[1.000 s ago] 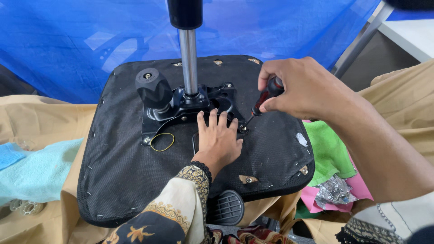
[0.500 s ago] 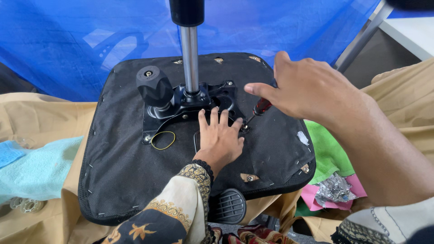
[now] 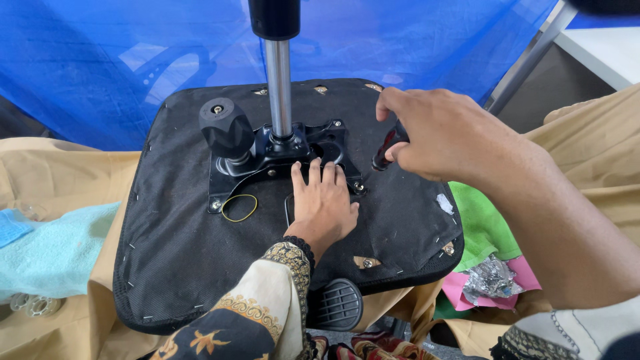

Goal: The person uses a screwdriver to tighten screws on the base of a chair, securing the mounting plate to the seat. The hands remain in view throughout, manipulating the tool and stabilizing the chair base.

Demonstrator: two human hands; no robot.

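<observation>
Pressing the flat, empty left hand (image 3: 325, 203) on the black metal seat plate (image 3: 280, 157) steadies it while the right hand (image 3: 440, 137), its grip closed on the dark-handled screwdriver (image 3: 385, 150), should keep that tool straight up on the screw.

Bright even daylight, blue tarp (image 3: 100, 67) glowing as if backlit, soft shadows, sharp centre, slight blur perhaps at edges

Two hands, left (image 3: 325, 203) and right (image 3: 443, 133), one screwdriver (image 3: 387, 148), one chair seat (image 3: 180, 260), one rubber band (image 3: 239, 207)
</observation>
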